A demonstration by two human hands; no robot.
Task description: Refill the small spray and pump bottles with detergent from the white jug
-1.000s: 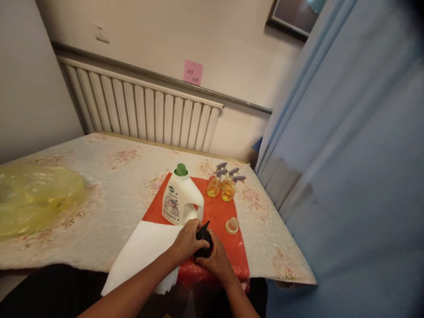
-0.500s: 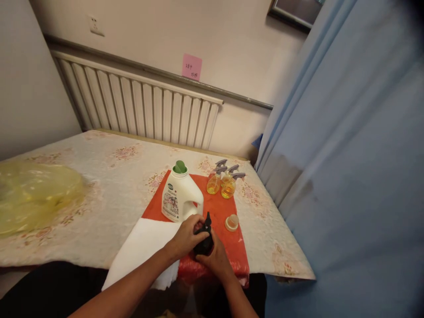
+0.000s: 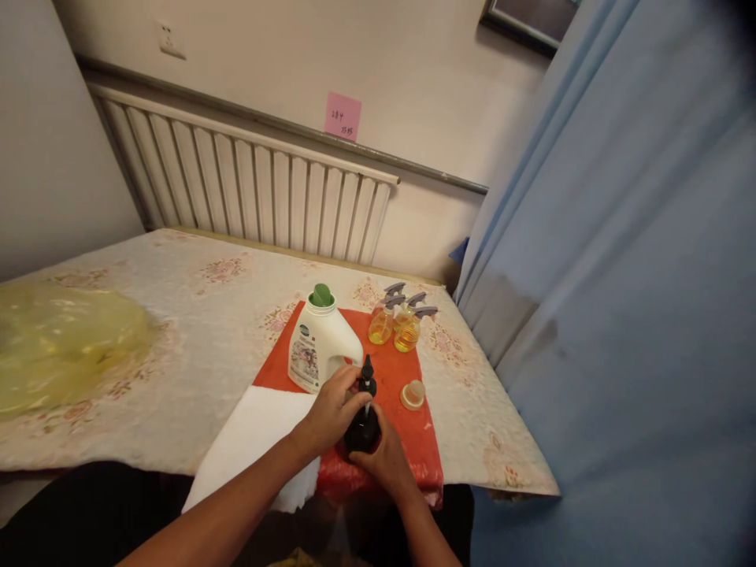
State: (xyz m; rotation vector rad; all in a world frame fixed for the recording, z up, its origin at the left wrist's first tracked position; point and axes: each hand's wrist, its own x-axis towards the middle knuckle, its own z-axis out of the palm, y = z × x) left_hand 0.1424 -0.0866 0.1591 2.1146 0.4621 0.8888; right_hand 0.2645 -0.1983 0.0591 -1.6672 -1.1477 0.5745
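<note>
A small black pump bottle (image 3: 362,429) stands on the red cloth (image 3: 394,376) near the table's front edge. My right hand (image 3: 385,461) is wrapped round its body from the near side. My left hand (image 3: 334,408) pinches the black pump head (image 3: 367,383), which is raised off the bottle with its thin white tube showing. Just behind stands a white detergent jug (image 3: 320,347) with a green spout. Two small spray bottles (image 3: 400,324) of yellow liquid stand at the cloth's far end. A beige cap (image 3: 413,394) lies on the cloth to the right.
A white folded cloth (image 3: 255,446) hangs over the front edge left of the red cloth. A crumpled yellow plastic bag (image 3: 62,346) lies at the far left of the flowered tablecloth (image 3: 194,331). A radiator (image 3: 248,185) lines the wall behind; a blue curtain (image 3: 620,299) hangs at right.
My left hand has lifted the pump head up out of the black bottle, exposing the tube. The right hand stays round the bottle. The camera has shifted slightly.
</note>
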